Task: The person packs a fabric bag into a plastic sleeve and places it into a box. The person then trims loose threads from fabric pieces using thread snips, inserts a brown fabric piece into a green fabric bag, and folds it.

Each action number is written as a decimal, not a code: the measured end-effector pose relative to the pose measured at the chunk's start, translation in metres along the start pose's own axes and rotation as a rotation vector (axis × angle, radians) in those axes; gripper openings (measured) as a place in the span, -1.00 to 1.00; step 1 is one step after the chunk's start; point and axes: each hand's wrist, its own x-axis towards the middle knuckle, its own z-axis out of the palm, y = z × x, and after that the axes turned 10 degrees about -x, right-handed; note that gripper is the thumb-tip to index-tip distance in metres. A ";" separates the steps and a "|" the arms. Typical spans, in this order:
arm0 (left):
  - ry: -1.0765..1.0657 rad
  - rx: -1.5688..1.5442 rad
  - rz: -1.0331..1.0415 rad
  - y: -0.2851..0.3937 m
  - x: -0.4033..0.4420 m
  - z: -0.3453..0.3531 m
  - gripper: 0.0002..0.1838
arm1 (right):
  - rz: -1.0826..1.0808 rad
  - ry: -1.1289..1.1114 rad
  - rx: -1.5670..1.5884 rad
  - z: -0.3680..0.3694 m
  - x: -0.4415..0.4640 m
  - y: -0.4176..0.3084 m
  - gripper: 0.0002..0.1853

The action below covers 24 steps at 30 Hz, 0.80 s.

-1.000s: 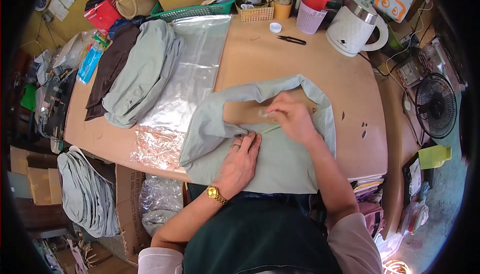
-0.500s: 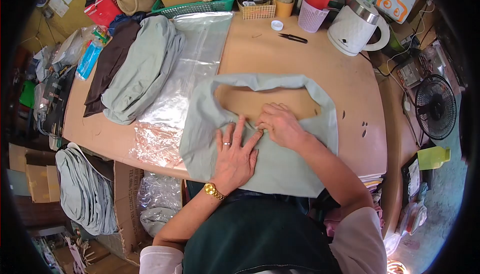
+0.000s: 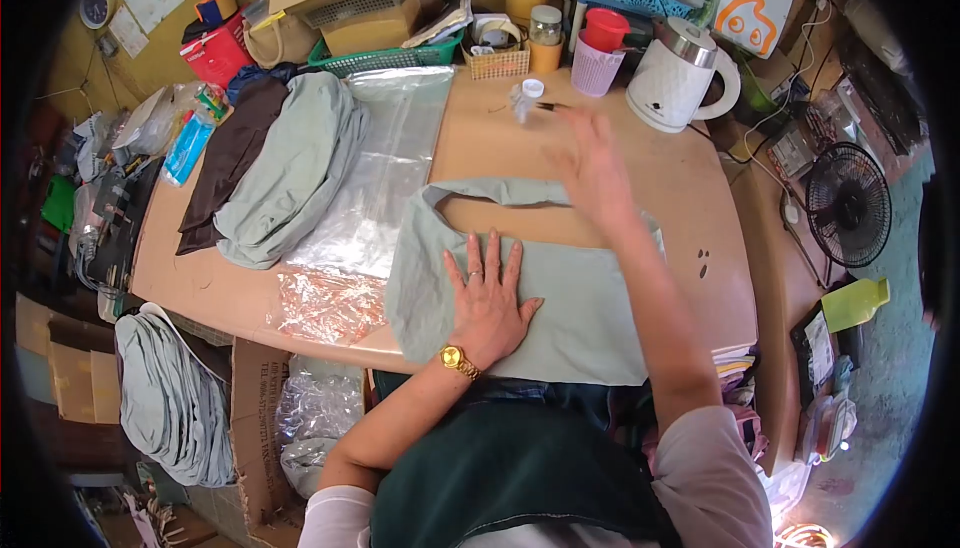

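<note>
My left hand (image 3: 488, 303) lies flat with fingers spread on a pale grey-green cloth bag (image 3: 575, 283), just below its wide opening and strap loop. The bag is spread out at the table's front edge. Above the bag's right side, my right hand (image 3: 592, 173) is raised and blurred by motion, its fingers stretched out with no held thing visible. Beyond its fingertips, the dark tip of the thread snips (image 3: 546, 106) shows, the rest hidden. Close by are a small whitish blur (image 3: 522, 103), too smeared to name, and a white cap (image 3: 532, 88).
Folded grey-green cloth (image 3: 300, 168) and dark brown cloth (image 3: 235, 163) lie left, beside clear plastic sheeting (image 3: 385, 158). A white kettle (image 3: 672, 78), a lilac cup (image 3: 597, 68) and a basket (image 3: 497, 63) stand at the back. A black fan (image 3: 848, 203) is at right.
My right hand has left the bag's opening edge and swung up and away over the table. A whitish blur has appeared near the cap. My left hand now lies flatter on the bag.
</note>
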 end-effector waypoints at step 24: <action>0.207 -0.020 -0.263 -0.267 -0.122 -0.118 -0.81 | -0.241 -0.432 0.114 0.018 -0.049 -0.099 -0.55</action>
